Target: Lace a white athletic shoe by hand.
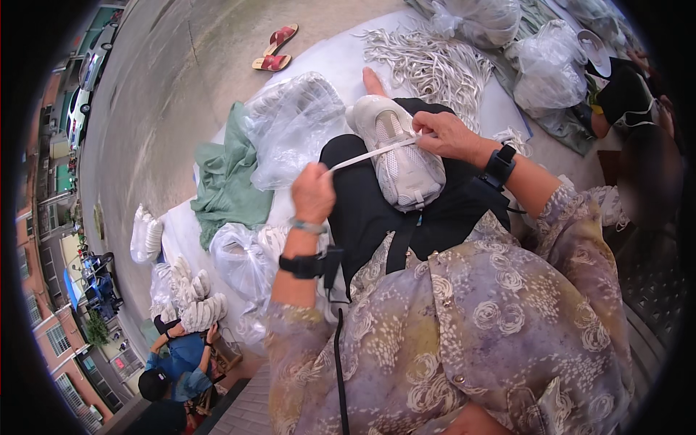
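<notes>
A white sneaker lies across my lap on black cloth, its toe pointing away from me. One white shoelace runs through the shoe and stretches taut to the left. My left hand is closed in a fist round that lace's end, out beside the shoe. Over the shoe's opening, my right hand pinches the lace near the eyelets, fingers pressed together. Both wrists wear black straps with small devices.
A heap of loose white laces lies on the white sheet ahead. Clear plastic bags and a green cloth sit to the left. Red sandals stand beyond. Co-workers sit at lower left and far right.
</notes>
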